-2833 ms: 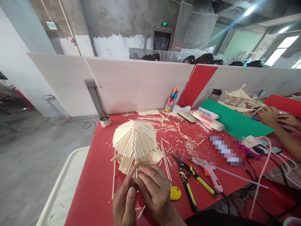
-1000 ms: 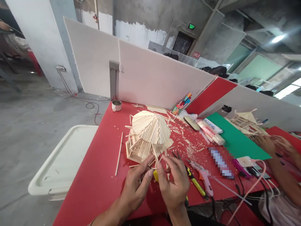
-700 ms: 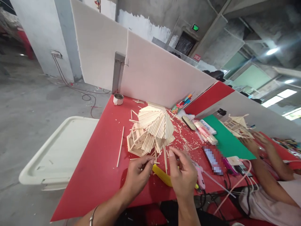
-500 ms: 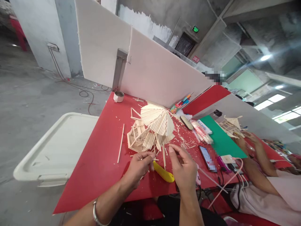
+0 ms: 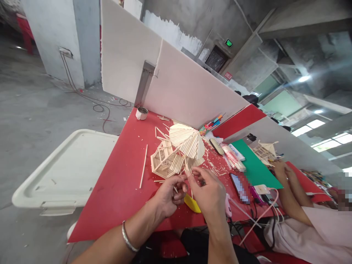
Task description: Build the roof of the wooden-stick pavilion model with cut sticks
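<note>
My left hand (image 5: 171, 197) is closed in front of the stick model, with a short length of thin wooden stick (image 5: 175, 189) showing among its curled fingers. Thumb and fingers of my right hand (image 5: 209, 191) are pinched together, its tips close to the left fingertips; what they hold is too small to make out. Just beyond both hands is a model built of pale sticks, with a round cone-like roof (image 5: 187, 140) and a many-sided base (image 5: 157, 169). A yellow-handled tool (image 5: 192, 204) lies below my hands, partly covered by the right one.
One loose stick (image 5: 143, 167) lies on the red table (image 5: 118, 190), left of the model. A tin (image 5: 142, 113) stands at the back corner. To the right are bagged sticks (image 5: 233, 157), a phone (image 5: 239, 187) and cables. A co-worker's arms (image 5: 291, 185) reach toward another stick model (image 5: 265, 152).
My hands have come together; the right moved left and its fingertips now meet near the left ones. My left hand has turned slightly. The camera view has shifted a little.
</note>
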`<state>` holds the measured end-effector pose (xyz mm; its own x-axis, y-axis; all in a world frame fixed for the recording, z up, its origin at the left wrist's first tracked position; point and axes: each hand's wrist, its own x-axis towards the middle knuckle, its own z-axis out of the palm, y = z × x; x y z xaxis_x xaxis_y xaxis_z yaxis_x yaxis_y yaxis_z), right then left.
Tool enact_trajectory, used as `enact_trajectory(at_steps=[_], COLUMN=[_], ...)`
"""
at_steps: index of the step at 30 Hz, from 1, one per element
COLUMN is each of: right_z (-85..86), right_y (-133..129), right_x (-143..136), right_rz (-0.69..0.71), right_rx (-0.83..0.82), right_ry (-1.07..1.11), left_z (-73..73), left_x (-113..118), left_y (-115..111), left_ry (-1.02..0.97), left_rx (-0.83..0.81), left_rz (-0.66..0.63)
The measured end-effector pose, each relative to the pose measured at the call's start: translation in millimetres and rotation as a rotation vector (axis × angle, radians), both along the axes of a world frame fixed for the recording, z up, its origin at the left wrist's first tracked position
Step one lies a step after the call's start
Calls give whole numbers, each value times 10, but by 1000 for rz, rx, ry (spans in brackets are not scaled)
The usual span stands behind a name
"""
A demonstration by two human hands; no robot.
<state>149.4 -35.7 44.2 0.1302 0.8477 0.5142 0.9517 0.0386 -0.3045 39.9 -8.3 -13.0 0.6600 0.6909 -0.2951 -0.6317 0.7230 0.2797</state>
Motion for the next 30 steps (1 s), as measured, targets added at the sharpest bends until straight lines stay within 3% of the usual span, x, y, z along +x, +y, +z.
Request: enact_trajectory(at_steps=[15, 30], right_z=[26, 39], right_y=[81, 72], right_x=[-40, -41], right_rz=[-49, -37], right_rx=[-114, -85], right_ry=[-26, -92], left_z=[2, -14], left_x=[-1, 5], left_y=[0, -12], left_ry=[-22, -31], left_rx=[1, 1], left_rz=[7, 32])
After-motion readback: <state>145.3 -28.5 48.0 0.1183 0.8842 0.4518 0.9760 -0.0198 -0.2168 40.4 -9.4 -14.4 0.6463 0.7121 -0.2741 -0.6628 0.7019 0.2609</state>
